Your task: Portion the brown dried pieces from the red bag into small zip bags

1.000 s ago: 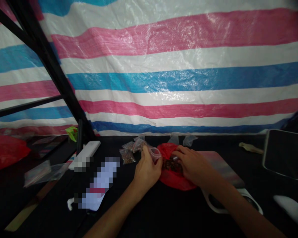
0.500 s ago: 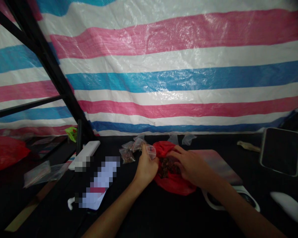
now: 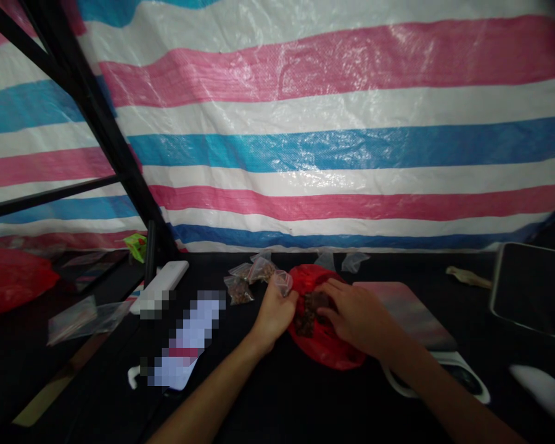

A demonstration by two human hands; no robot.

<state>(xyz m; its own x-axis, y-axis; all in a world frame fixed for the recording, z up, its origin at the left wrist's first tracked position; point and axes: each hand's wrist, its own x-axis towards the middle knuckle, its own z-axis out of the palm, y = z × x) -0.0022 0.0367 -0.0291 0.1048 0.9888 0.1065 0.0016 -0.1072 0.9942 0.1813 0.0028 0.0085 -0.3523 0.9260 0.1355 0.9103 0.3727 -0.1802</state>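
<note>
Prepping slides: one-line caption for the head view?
Head view: left hand pinches a small clear zip bag, right hand touches dark brown chunks on a red plastic bag, striped tarp behind.

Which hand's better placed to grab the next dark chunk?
Probably the right hand: its fingers are at the dark chunks in the red bag, while the left hand holds a small clear bag.

The far backdrop is a woven plastic tarpaulin (image 3: 333,142), glossy and finely ribbed, beside a matt black metal frame (image 3: 104,135). Near the centre lies a thin, shiny red plastic bag (image 3: 328,339), with smooth clear plastic pouches (image 3: 243,277) to its left.
</note>
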